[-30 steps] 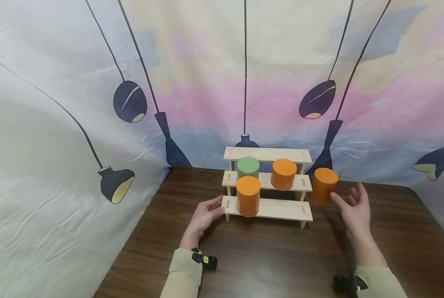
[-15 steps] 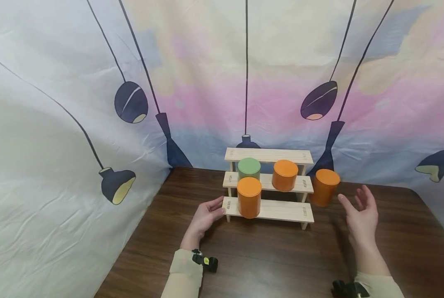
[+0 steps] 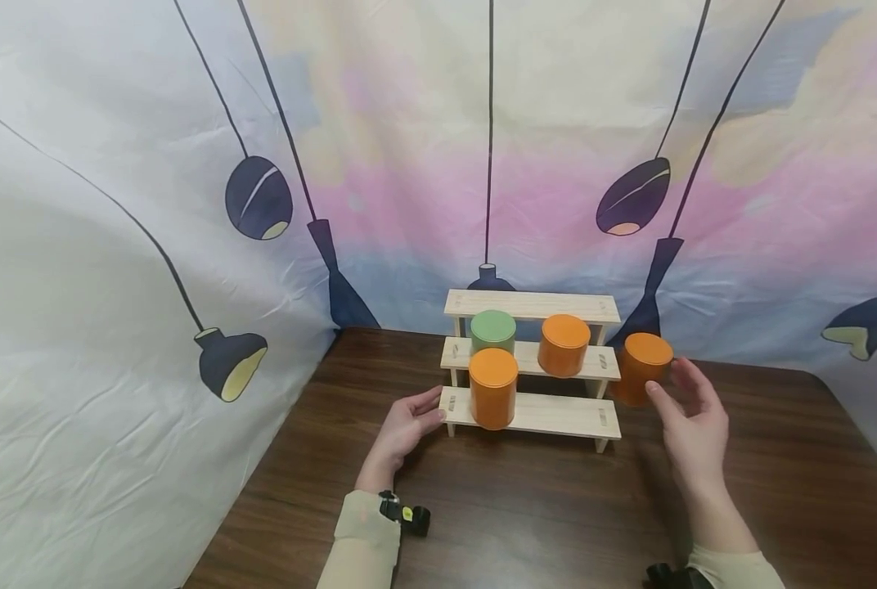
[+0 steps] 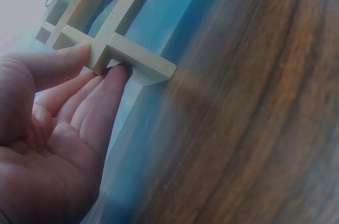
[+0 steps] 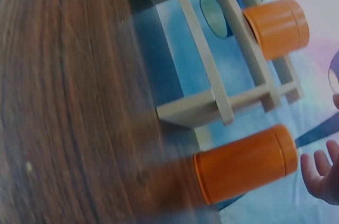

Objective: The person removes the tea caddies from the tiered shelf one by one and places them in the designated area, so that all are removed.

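A three-tier wooden display stand [image 3: 556, 415] stands on the table, and my left hand [image 3: 403, 427] pinches the left end of its lowest step. The left wrist view shows the thumb and fingertips on that end of the wood [image 4: 100, 49]. One tall orange canister [image 3: 492, 394] sits upright on the lowest step. A green canister [image 3: 493, 327], partly hidden behind it, and a shorter orange canister [image 3: 564, 350] occupy the middle step. My right hand [image 3: 694, 429] is beside another tall orange canister [image 3: 639, 375] on the table, right of the stand. Its fingers [image 5: 321, 170] look spread and just apart from the lid.
The dark brown wooden table [image 3: 527, 507] extends in front of the stand and to both sides. A fabric backdrop [image 3: 409, 164] printed with hanging lamps rises close behind the stand and along the left side. The top step [image 3: 532, 305] is the highest part of the stand.
My right hand drew back a little to the right from the tall orange canister, then came back left beside it. My left hand keeps its hold on the stand; the canisters stay put.
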Action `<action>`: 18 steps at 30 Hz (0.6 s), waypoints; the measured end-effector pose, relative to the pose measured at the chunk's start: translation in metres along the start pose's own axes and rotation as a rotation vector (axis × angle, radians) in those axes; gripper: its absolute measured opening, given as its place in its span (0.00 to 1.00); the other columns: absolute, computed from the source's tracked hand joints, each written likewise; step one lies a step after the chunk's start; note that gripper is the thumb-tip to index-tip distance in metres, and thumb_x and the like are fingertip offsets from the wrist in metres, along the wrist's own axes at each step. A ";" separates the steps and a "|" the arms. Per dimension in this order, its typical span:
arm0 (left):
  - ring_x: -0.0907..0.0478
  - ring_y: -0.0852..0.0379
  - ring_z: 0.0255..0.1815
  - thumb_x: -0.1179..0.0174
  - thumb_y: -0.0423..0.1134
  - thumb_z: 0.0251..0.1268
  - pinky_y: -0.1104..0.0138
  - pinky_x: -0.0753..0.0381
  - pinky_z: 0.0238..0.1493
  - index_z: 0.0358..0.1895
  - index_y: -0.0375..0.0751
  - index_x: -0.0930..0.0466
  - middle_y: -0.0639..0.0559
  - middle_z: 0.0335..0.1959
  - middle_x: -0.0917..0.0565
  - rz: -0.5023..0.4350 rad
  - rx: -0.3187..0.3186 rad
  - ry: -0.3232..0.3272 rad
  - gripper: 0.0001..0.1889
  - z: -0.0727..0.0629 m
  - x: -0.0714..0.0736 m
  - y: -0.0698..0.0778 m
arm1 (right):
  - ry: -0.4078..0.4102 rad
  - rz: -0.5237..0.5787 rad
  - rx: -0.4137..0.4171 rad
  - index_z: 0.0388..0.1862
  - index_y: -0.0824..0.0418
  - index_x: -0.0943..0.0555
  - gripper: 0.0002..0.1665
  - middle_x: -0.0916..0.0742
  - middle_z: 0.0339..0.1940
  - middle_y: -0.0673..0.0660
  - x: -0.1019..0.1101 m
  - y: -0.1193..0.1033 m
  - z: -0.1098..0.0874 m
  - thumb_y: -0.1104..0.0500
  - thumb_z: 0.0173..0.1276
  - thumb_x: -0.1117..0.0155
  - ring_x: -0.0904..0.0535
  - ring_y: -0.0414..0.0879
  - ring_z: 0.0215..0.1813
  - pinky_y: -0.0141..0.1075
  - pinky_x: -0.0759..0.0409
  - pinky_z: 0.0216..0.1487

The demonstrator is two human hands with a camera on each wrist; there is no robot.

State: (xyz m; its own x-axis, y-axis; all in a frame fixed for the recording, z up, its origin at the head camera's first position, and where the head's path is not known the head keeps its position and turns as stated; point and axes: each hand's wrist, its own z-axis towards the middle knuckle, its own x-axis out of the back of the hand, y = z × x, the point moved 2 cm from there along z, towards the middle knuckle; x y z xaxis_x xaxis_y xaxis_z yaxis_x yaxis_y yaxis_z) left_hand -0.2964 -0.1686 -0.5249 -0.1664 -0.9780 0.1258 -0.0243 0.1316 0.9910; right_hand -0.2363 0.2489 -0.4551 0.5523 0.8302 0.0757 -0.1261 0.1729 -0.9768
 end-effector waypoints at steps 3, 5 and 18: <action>0.19 0.45 0.68 0.36 0.32 0.77 0.56 0.18 0.66 0.77 0.36 0.26 0.37 0.73 0.22 -0.008 0.002 -0.001 0.27 0.000 0.000 0.000 | -0.018 0.010 0.058 0.80 0.57 0.26 0.37 0.18 0.72 0.58 -0.006 -0.004 -0.006 0.63 0.74 0.26 0.22 0.44 0.68 0.19 0.22 0.59; 0.19 0.44 0.69 0.36 0.32 0.78 0.56 0.18 0.66 0.77 0.35 0.26 0.36 0.73 0.22 -0.009 -0.001 -0.004 0.27 0.000 -0.001 -0.001 | -0.032 0.021 0.084 0.78 0.59 0.24 0.36 0.17 0.70 0.58 -0.009 -0.007 -0.011 0.64 0.73 0.26 0.21 0.42 0.65 0.20 0.22 0.59; 0.19 0.43 0.68 0.37 0.28 0.77 0.59 0.17 0.64 0.77 0.32 0.27 0.34 0.72 0.22 -0.068 -0.001 -0.007 0.27 0.005 -0.001 -0.002 | -0.267 -0.061 0.169 0.72 0.63 0.19 0.29 0.13 0.64 0.60 -0.031 -0.009 -0.031 0.59 0.75 0.26 0.16 0.40 0.60 0.20 0.21 0.58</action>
State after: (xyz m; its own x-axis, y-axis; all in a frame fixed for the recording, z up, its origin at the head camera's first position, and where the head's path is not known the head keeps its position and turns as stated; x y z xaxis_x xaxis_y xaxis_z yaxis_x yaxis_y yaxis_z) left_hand -0.3010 -0.1671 -0.5277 -0.1714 -0.9835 0.0579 -0.0353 0.0649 0.9973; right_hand -0.2265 0.2049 -0.4551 0.3303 0.9213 0.2050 -0.2463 0.2938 -0.9236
